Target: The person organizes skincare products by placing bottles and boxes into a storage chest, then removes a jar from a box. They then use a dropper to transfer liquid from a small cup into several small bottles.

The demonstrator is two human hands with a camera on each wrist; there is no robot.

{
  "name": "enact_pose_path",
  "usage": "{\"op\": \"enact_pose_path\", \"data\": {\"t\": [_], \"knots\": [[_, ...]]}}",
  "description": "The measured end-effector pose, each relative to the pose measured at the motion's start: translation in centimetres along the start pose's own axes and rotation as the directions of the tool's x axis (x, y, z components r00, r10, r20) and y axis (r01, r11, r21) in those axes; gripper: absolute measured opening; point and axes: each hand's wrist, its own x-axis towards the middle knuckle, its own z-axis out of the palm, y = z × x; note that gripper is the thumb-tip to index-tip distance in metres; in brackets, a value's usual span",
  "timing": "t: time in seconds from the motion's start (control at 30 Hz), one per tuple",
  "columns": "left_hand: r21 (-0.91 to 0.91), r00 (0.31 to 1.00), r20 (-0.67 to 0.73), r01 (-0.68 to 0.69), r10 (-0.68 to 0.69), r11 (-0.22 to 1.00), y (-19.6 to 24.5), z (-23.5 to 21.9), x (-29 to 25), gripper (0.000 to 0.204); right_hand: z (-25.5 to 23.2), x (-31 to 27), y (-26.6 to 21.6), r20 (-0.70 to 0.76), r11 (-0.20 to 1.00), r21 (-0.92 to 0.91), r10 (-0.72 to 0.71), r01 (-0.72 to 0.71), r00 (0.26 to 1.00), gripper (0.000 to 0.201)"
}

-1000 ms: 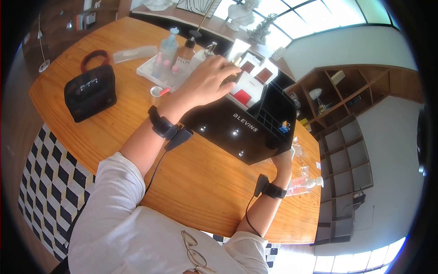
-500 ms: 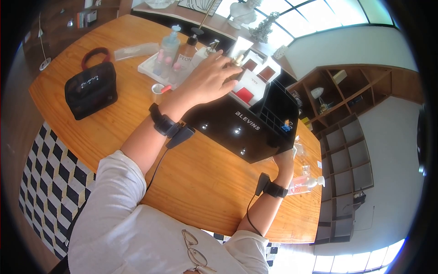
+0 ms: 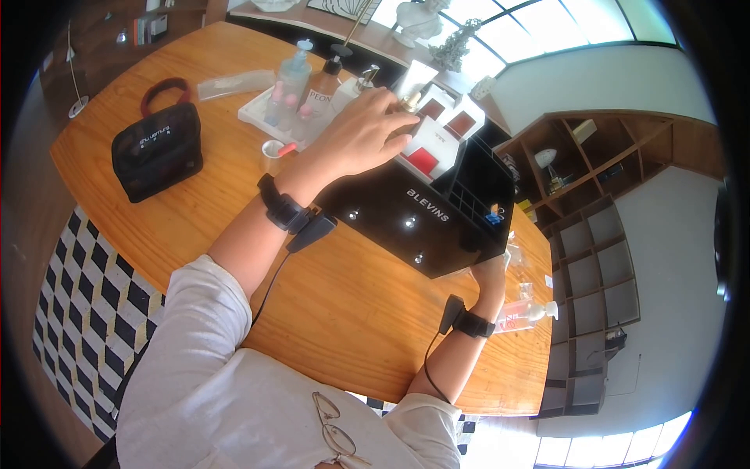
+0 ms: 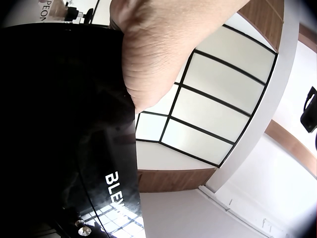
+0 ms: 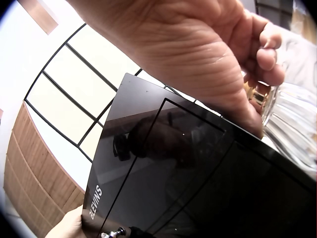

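In the head view my left hand (image 3: 355,141) is at the back left of the black BLEVINS case (image 3: 367,223), its fingers and thumb round a small gold-capped bottle (image 3: 409,102), whose body is mostly covered. My right hand (image 3: 491,275) is low at the case's right corner. In the right wrist view that hand (image 5: 198,54) lies along the edge of the case (image 5: 163,173), fingers curled round the gold neck of a clear ribbed glass bottle (image 5: 294,119). White boxes with red panels (image 3: 437,144) stand on the case.
A white tray (image 3: 254,117) with a PEON bottle (image 3: 320,92) and other bottles is beyond the left forearm. A black pouch (image 3: 156,152) and a cup with a red-tipped item (image 3: 273,152) are to the left. A pink pump bottle (image 3: 516,316) lies beside the right wrist.
The head view has shifted slightly, so the table items appear a little displaced. Both hands keep nearly the same place against the case.
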Motion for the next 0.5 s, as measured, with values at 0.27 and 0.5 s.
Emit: {"op": "enact_pose_path", "data": {"t": [0.27, 0.5], "knots": [[-0.013, 1.000, 0.009, 0.003, -0.003, 1.000, 0.0, 0.0, 0.0, 0.033, -0.3, -0.1, -1.3, -0.034, 0.999, 0.013, -0.034, 0.035, 0.999, 0.037], [0.010, 0.999, 0.036, 0.018, -0.018, 1.000, 0.1, -0.2, 0.0, 0.036, -0.4, -0.1, -0.8, 0.027, 0.999, -0.045, 0.010, -0.008, 1.000, 0.052]]}}
